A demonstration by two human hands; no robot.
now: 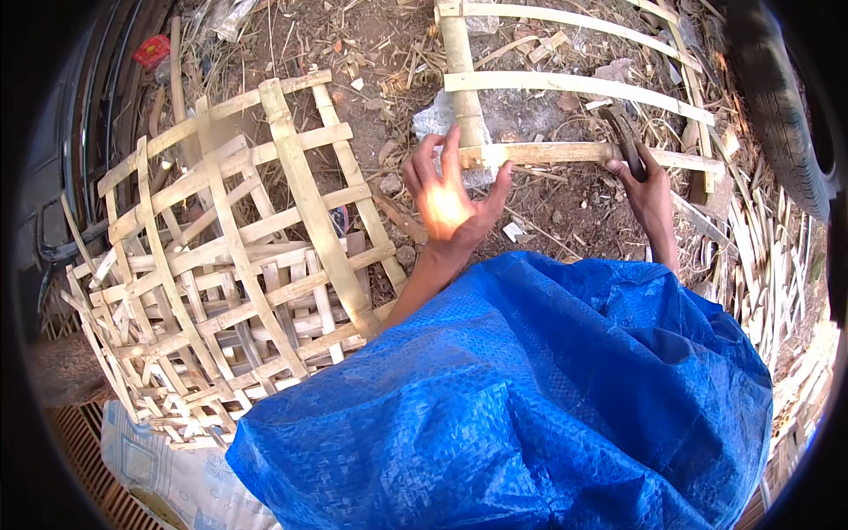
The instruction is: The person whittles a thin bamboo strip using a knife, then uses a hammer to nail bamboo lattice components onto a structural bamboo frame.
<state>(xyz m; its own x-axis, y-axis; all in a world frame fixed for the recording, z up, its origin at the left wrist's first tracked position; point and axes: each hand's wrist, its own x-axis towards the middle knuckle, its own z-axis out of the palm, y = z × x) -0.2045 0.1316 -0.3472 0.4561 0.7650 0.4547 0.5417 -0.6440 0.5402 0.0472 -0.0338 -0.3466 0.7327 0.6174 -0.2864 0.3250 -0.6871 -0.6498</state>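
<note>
A light bamboo lattice frame (pixel 565 81) lies on the ground ahead, with curved slats crossing thicker side pieces. My left hand (pixel 452 199) is at its near left corner, thumb and fingers spread about the end of the nearest bamboo slat (pixel 556 154). Bright sunlight washes out the palm and the corner beside it. Farther right along the same slat, my right hand (pixel 652 199) is closed on a dark metal tool (pixel 625 141). Its thumb is against the slat. The tool's exact kind cannot be made out.
Several woven bamboo lattices (pixel 238 234) are stacked at left. A blue tarpaulin (pixel 530 389) covers my lap. At right are a tyre (pixel 782 106) and a heap of bamboo strips (pixel 764 274). Bamboo scraps and stones litter the dirt ground (pixel 358 44).
</note>
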